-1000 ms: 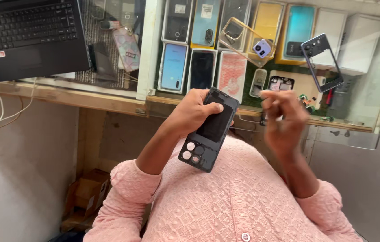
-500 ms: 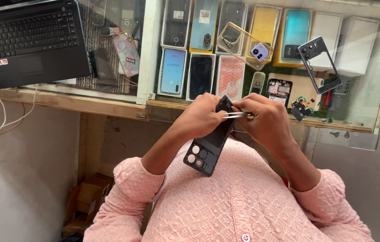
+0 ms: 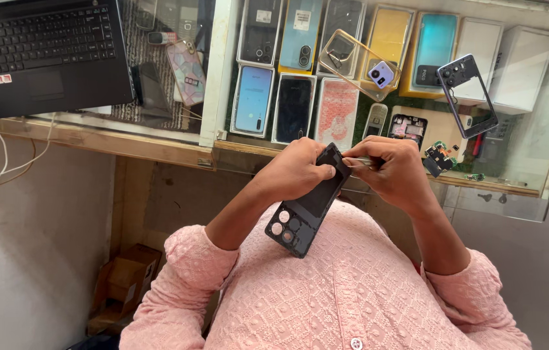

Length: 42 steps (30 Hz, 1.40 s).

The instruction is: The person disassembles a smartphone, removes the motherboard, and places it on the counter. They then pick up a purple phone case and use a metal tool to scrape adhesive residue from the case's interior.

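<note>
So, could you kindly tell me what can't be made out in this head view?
- Tip of the thin metal tool: hidden by the right hand.
- Upper face of the dark phone back cover: covered by the left hand fingers.
- Laptop: cut off by the top edge.
- Small circuit part: too small to identify.

A glass-topped wooden display counter (image 3: pixel 158 150) spans the view in daylight; below lies a grey floor (image 3: pixel 34 259) with what seems a brown cardboard box (image 3: pixel 122 285).
</note>
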Tool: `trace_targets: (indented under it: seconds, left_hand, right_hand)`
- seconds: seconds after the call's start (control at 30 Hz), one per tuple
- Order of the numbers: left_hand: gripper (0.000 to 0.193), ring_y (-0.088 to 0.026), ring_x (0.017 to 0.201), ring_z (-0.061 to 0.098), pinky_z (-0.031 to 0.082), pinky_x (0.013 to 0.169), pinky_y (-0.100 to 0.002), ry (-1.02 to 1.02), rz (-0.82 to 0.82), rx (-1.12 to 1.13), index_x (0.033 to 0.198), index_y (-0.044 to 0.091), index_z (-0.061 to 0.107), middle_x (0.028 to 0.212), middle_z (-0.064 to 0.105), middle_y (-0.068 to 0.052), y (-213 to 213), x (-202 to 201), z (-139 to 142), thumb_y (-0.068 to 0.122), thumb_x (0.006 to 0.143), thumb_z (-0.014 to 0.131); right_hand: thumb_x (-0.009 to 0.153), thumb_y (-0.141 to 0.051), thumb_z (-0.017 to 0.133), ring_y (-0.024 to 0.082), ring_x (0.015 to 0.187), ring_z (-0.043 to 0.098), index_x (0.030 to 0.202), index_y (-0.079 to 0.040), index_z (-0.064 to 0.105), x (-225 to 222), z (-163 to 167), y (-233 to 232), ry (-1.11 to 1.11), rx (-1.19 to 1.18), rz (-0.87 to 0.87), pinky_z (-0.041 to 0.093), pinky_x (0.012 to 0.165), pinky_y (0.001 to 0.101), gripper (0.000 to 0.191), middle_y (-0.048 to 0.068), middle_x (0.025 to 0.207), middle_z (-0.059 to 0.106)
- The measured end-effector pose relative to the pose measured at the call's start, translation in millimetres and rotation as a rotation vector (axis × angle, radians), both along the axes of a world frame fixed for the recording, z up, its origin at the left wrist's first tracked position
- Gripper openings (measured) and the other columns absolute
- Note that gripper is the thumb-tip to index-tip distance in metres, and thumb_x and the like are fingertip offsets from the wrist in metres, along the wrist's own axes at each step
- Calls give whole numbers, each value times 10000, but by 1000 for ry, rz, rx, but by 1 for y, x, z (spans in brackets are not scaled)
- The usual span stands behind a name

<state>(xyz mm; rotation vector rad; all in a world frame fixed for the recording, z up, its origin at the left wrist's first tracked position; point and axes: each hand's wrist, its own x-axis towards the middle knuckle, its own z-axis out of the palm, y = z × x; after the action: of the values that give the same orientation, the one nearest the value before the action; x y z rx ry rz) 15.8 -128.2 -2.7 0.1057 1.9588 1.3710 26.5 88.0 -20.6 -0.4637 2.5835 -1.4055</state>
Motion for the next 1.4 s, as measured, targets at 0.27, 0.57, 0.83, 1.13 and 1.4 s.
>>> trace_targets:
  seconds: [0.27,0.57,0.83,1.13,1.4]
  left_hand:
    - [170,-178,663,730,597,634,-336,1,-24,-60,917,-34,693,759,739,-120,0,-3,-8,126,875,659]
    - [162,-136,652,715,600,593,-303,-155,36,158,900,-57,711,770,753,-99,-11,-1,-23,93,861,664]
    - [165,-136,650,699,599,591,-289,-134,17,149,895,-66,697,785,735,-105,-11,-3,-36,97,865,692]
    - [158,-153,649,733,618,583,-281,-317,82,272,937,-63,714,810,759,-117,-19,1,-40,65,854,676]
    - [143,-111,660,630,552,626,-300,-102,-127,97,884,-64,717,751,702,-63,-14,4,-50,73,852,693]
  right_hand:
    - [840,-47,787,50,600,530,887,-7,716,5,-32,-13,87,14,-59,415,534,240,93,30,710,623]
    - [893,-129,831,71,611,443,889,-4,737,0,-33,1,-94,-90,50,365,520,278,157,39,675,517]
    - [963,-59,680,245,588,610,946,-2,621,3,-30,-20,401,228,167,487,527,378,84,105,856,611]
    - [922,-145,745,206,582,615,964,-36,709,-2,-19,-4,2,48,183,488,543,351,122,85,756,645]
    - [756,-54,740,253,608,640,887,-40,664,-1,-12,-10,93,175,275,500,550,375,152,86,780,656]
